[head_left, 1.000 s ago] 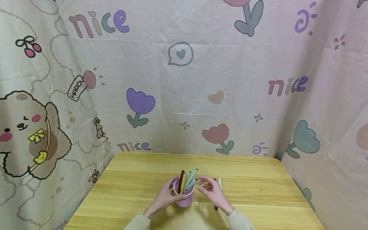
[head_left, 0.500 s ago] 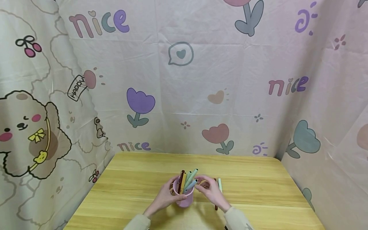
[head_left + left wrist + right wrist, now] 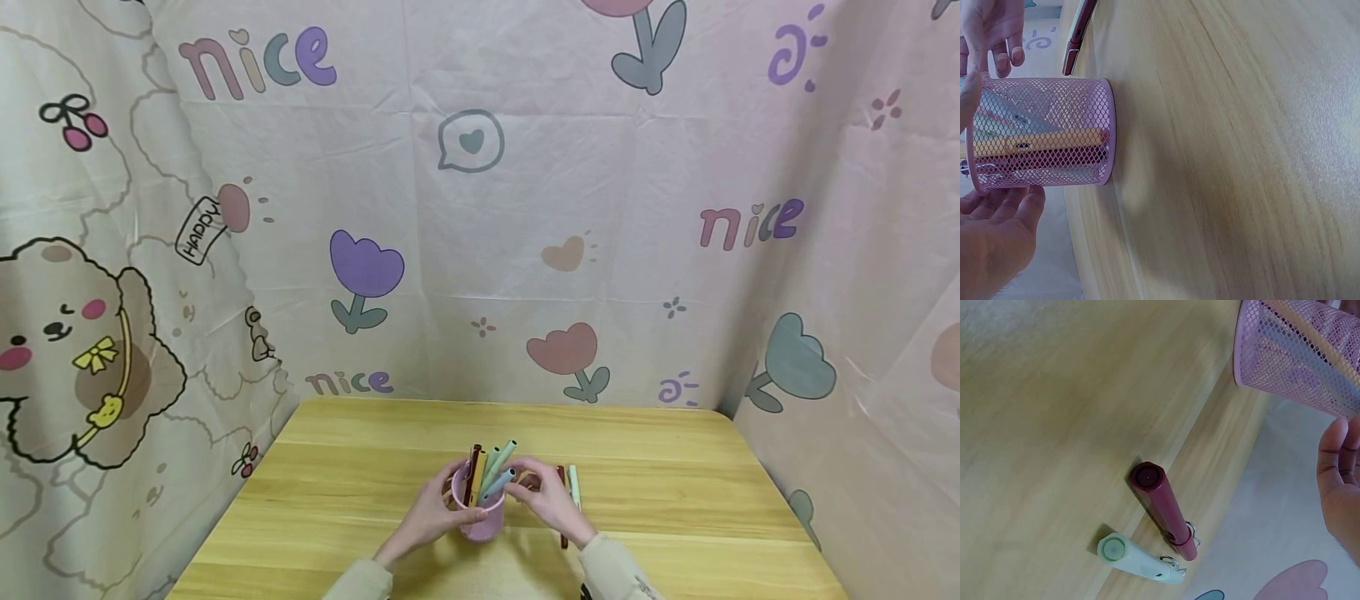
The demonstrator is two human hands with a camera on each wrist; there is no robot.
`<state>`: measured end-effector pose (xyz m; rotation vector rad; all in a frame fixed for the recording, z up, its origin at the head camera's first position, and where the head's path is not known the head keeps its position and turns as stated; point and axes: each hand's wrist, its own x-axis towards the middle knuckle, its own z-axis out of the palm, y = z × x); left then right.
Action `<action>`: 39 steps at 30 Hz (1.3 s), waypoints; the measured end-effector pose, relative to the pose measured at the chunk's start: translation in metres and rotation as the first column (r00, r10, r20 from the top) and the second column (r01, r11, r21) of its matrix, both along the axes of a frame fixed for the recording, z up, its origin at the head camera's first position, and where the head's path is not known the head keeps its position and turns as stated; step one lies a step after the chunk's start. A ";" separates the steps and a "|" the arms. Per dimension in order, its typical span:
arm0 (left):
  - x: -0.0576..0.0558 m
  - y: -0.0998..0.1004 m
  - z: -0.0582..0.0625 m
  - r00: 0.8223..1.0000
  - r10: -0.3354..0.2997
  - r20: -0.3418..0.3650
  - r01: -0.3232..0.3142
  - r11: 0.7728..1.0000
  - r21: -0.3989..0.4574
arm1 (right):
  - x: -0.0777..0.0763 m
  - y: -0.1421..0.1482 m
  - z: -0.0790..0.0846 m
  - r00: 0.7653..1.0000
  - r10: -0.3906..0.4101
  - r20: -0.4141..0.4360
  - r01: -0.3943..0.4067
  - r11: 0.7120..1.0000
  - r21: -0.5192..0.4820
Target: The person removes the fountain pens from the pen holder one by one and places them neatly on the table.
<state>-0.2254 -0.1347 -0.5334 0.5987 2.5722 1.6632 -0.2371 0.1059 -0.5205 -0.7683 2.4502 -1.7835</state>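
A pink mesh pen holder stands upright on the table, gripped near its rim by my left hand. In the left wrist view, the fingers of that hand lie along the mesh. Several pens lean inside the holder: a dark red pen, a yellow pen, a light blue pen and green pens. My right hand is at the holder's right rim, beside the blue pen. Its fingers are loosely bent, with the thumb and a fingertip at the rim in the right wrist view.
To the right of the holder, a dark red pen and a pale green pen lie side by side on the wooden table. A printed cloth hangs behind the table and along its sides.
My right hand has moved left, up to the rim of the pen holder. The left hand, the holder and the pens in it have stayed where they were.
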 end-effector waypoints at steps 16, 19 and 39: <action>0.001 0.000 0.000 1.000 -0.006 0.005 0.006 1.000 0.009 | 0.000 -0.002 0.001 0.999 -0.046 -0.001 0.046 0.999 0.027; 0.001 0.000 0.000 1.000 -0.010 0.008 0.010 1.000 0.014 | 0.002 -0.002 0.002 0.998 -0.058 0.019 0.058 0.998 0.011; 0.000 0.000 0.000 1.000 -0.006 0.016 0.006 1.000 0.003 | 0.010 0.006 0.019 0.989 -0.149 -0.019 0.146 0.981 -0.131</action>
